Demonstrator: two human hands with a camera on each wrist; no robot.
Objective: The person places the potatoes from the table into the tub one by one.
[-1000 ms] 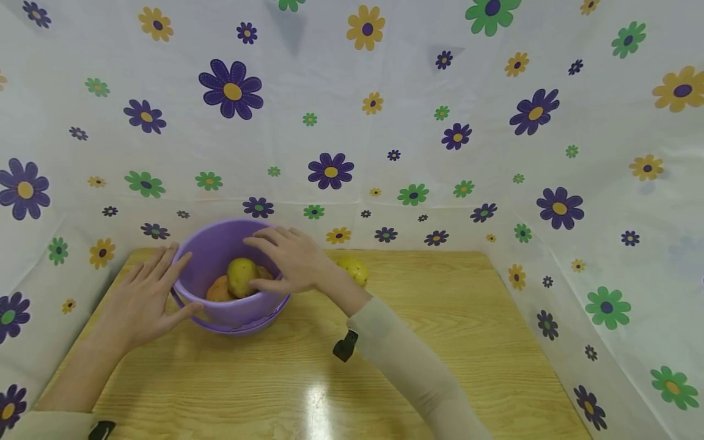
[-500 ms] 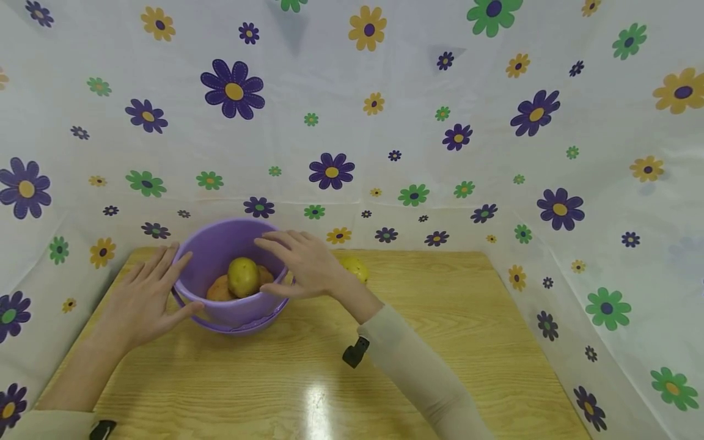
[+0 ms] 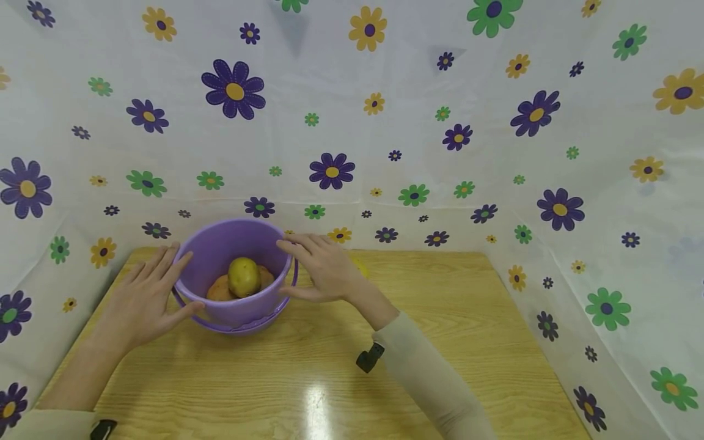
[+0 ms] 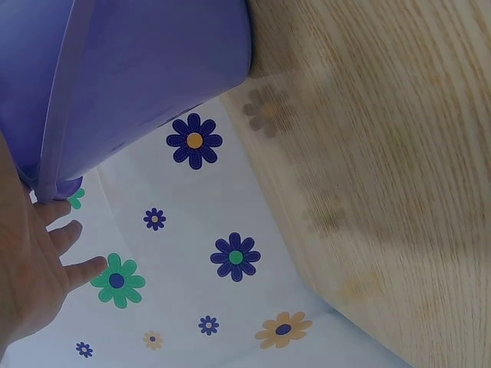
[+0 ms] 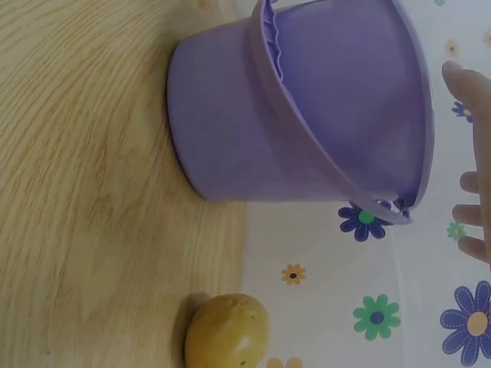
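Observation:
A purple bucket stands at the back left of the wooden table. Inside it lie a yellow potato and a browner one. My left hand lies against the bucket's left wall with straight fingers; its palm shows beside the bucket in the left wrist view. My right hand is empty with fingers stretched out, close beside the bucket's right rim; I cannot tell if it touches. Another potato lies on the table right of the bucket, mostly hidden behind my right hand in the head view.
White cloth with coloured flowers walls in the table at the back and both sides. The table's near and right parts show bare wood with a light glare.
My right hand has drawn back to the right from over the bucket's opening to its right rim, leaving the yellow potato inside. The left hand and the bucket have stayed still.

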